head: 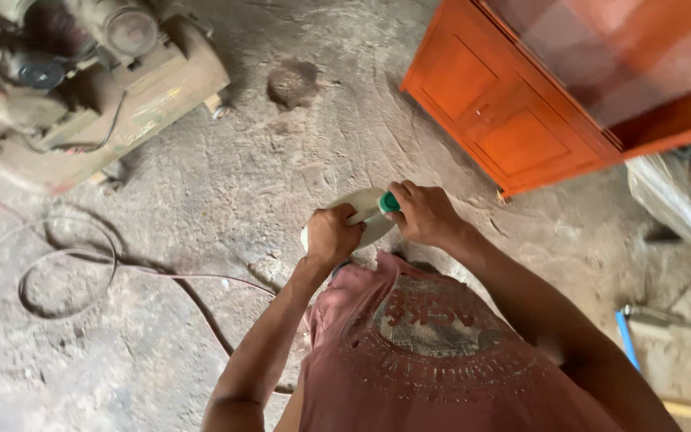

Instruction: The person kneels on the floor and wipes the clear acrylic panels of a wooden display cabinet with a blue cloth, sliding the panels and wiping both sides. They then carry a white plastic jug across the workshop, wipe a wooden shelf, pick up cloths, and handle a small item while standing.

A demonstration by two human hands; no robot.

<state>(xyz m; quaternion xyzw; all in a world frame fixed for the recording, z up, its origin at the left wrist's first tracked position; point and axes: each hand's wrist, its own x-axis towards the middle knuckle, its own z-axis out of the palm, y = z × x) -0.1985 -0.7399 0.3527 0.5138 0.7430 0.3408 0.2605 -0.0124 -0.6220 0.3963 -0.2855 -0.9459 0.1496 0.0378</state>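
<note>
We hold a pale plastic bottle (pixel 367 210) in front of our chest, above the dirt floor (pixel 201 200). Our left hand (pixel 331 236) is wrapped around its body, fingers curled shut on it. Our right hand (pixel 424 213) is closed over the neck end, fingertips pinching the green cap (pixel 389 202).

The bottle looks light and fairly stiff, a thin-walled plastic that would likely dent under a hard squeeze. Its smooth skin could slip in a dusty palm, so the wide body is the best place to grip, with the ridged cap taking the twisting fingers. How full it is we cannot tell.

Its long axis lies nearly level, running from lower left to upper right, with the cap end pointing right and slightly up, toward the orange cabinet (pixel 513 120). The base is hidden under our left hand.

A dusty machine (pixel 97 88) and a looped cable (pixel 65 272) sit well apart on the left.
</note>
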